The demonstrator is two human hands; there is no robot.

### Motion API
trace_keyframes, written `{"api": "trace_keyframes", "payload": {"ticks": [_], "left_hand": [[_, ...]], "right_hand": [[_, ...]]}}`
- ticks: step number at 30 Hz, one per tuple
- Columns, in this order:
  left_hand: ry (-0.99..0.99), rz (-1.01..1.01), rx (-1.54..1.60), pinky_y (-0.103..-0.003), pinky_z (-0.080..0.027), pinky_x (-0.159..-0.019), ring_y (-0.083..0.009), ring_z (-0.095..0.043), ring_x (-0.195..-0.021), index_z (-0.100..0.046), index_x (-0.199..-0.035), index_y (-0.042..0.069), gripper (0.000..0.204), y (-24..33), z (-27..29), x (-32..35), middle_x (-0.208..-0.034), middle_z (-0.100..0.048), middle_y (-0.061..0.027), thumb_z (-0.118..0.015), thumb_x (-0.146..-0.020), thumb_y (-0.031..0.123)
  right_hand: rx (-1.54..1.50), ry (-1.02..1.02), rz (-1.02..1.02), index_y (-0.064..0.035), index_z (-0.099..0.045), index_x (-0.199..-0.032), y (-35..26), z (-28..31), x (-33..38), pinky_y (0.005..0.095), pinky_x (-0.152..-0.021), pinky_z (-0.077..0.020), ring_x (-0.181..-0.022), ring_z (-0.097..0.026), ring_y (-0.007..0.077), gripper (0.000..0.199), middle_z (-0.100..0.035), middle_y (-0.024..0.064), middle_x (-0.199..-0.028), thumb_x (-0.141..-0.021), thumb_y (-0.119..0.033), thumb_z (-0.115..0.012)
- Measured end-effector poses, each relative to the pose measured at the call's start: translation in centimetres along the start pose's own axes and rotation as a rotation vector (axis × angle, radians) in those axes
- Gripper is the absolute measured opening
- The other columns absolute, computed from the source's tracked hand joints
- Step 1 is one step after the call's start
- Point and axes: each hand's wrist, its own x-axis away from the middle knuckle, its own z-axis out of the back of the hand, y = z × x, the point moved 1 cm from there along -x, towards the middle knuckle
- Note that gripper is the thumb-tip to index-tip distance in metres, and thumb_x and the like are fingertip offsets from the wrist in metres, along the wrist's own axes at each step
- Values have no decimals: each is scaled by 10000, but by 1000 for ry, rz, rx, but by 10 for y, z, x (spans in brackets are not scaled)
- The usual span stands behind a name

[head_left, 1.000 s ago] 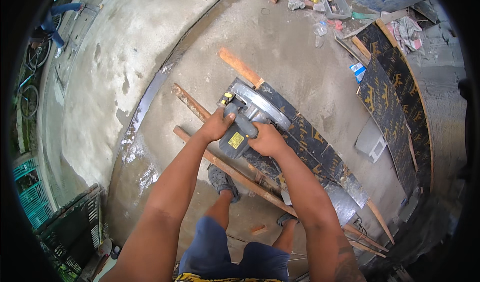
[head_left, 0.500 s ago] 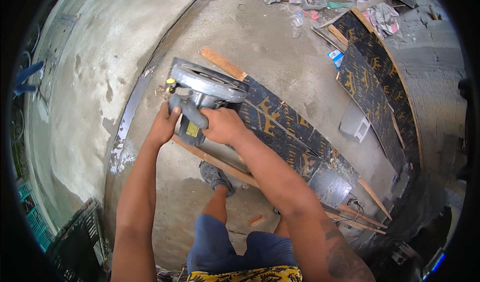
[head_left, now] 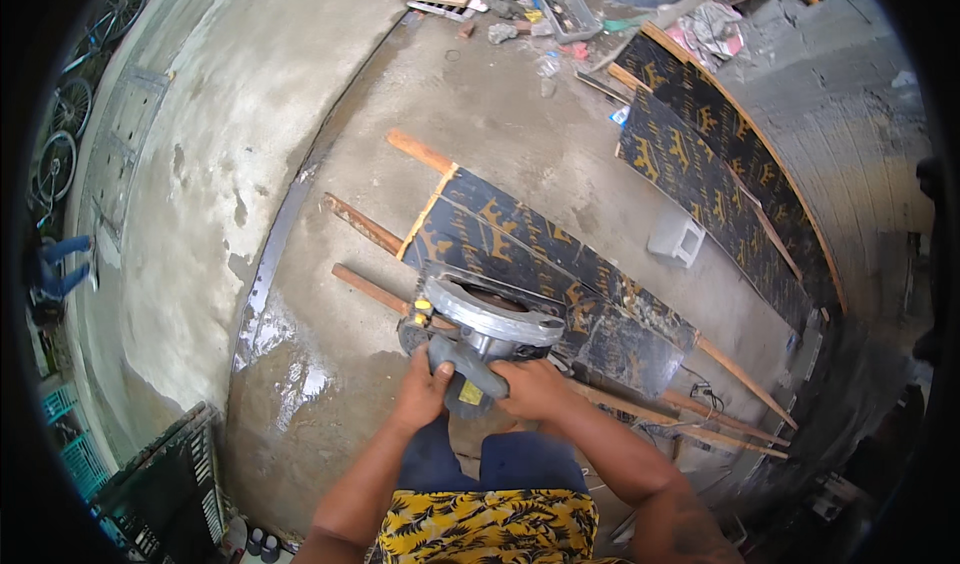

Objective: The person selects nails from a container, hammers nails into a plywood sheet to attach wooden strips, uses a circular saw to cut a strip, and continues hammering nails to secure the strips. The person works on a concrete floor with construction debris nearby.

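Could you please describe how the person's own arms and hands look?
The left hand and right hand are both bare, without gloves. No sleeves show on the left arm or right arm; the right bears a dark marking, probably a tattoo. The shirt is yellow with a black leaf-like pattern.

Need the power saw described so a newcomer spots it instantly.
Start at the black, gold-printed panels lying mid-picture. By their edge nearest the wearer, the left hand and right hand hold a circular saw. Its curved silvery guard and grey handle set it apart from the flat panels and wooden strips around it.
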Motion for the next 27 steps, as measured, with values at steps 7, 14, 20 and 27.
{"api": "trace_keyframes", "payload": {"ticks": [7, 14, 20, 27], "left_hand": [[-406, -61, -97, -468, -502, -990, -439, -663, -1133, -423, -1494, -26, 637, 69, -140, 49, -1210, -659, -291, -577, -1072, 425], [-278, 42, -572, -466, -523, -964, -413, -681, -1107, -493, -1469, 3, 619, 12, -175, 116, -1166, -686, -265, -657, -1012, 388], [-147, 225, -820, -470, -534, -966, -394, -682, -1059, -532, -1437, -14, 614, 5, -178, 183, -1141, -705, -216, -676, -997, 389], [-272, 281, -632, -455, -530, -986, -381, -675, -1096, -518, -1458, -13, 602, 35, -256, 195, -1203, -684, -235, -666, -1007, 358]], "right_hand": [[-270, 87, -399, -130, -704, -1242, 72, 12, 203, 501, -875, -577, -973, -731, 399, 480, -769, 168, -1055, -788, -272, -764], [-451, 503, -406, -62, -721, -1237, 158, -4, 389, 444, -856, -589, -976, -750, 375, 531, -766, 194, -1068, -733, -193, -827], [-708, 727, -409, 24, -709, -1190, 226, 12, 457, 354, -786, -576, -844, -746, 210, 455, -761, 151, -929, -762, -94, -812], [-1003, 954, -534, 14, -692, -1139, 253, 14, 508, 284, -757, -514, -825, -620, 90, 348, -681, -2, -907, -810, -46, -789]]}}
